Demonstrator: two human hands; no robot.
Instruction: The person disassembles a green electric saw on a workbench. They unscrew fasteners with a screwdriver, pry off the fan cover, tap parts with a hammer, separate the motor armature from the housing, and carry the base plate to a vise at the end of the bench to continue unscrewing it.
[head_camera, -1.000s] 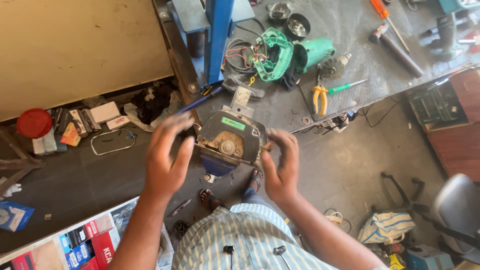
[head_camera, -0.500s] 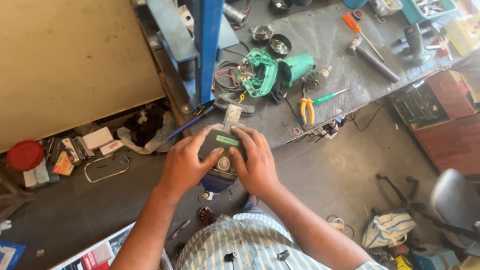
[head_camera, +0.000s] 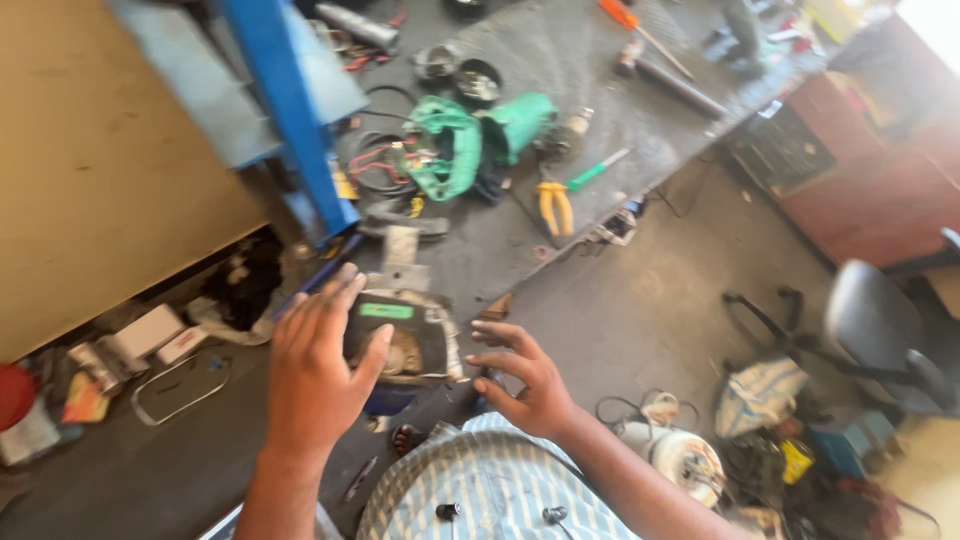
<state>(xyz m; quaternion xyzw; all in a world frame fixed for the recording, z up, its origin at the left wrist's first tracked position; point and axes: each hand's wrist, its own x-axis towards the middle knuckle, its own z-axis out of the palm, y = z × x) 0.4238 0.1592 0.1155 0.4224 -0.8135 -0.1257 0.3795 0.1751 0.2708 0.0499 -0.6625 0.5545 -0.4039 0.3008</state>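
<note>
A dark grey power-tool housing (head_camera: 415, 335) with a small green label and a round metal part inside sits in front of my chest, at the edge of the workbench (head_camera: 600, 70). My left hand (head_camera: 315, 375) lies over its left side, thumb across the top, gripping it. To the right of the housing is my right hand (head_camera: 525, 380), fingers spread, their tips at or just off its right edge. Something blue (head_camera: 385, 402) shows beneath the housing.
On the bench lie an opened green power tool (head_camera: 455, 145) with loose wires, yellow-handled pliers (head_camera: 553, 205), a green screwdriver (head_camera: 598, 170) and round metal parts. A blue post (head_camera: 285, 110) stands at left. A grey chair (head_camera: 880, 320), floor clutter and a wooden cabinet (head_camera: 880, 170) are at right.
My right hand has come off the housing and opened to the right. My left hand stays on it. The view has swung so the bench sits higher and to the right.
</note>
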